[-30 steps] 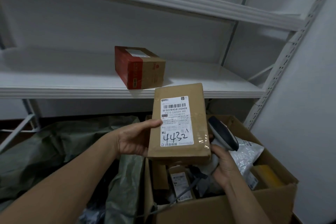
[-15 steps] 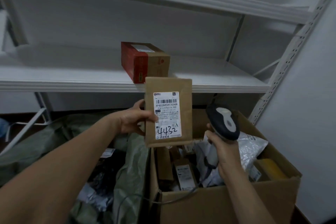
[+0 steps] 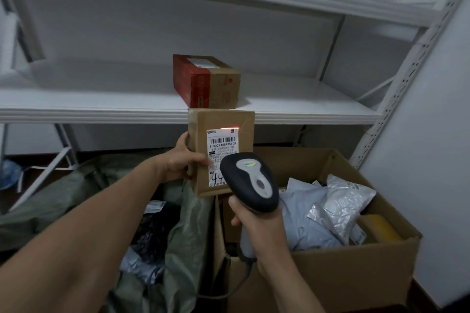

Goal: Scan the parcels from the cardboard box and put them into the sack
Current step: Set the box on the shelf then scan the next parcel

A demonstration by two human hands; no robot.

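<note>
The left hand (image 3: 181,160) grips the brown parcel (image 3: 221,145) upright by its left edge, above where the sack (image 3: 188,231) meets the cardboard box (image 3: 356,274). The right hand (image 3: 256,226), clenched round the scanner (image 3: 251,183), has raised it since 0.5 s ago, covering the label's lower corner; a red line (image 3: 229,127) now glows above the barcode

Dim, flat, bluish light with soft shadows, darkest under the white shelf (image 3: 101,114) and inside the sack (image 3: 188,226). A red scan line (image 3: 229,128) glows on the parcel (image 3: 221,145). Wide-angle bowing bends the shelf edges; detail is slightly soft
</note>
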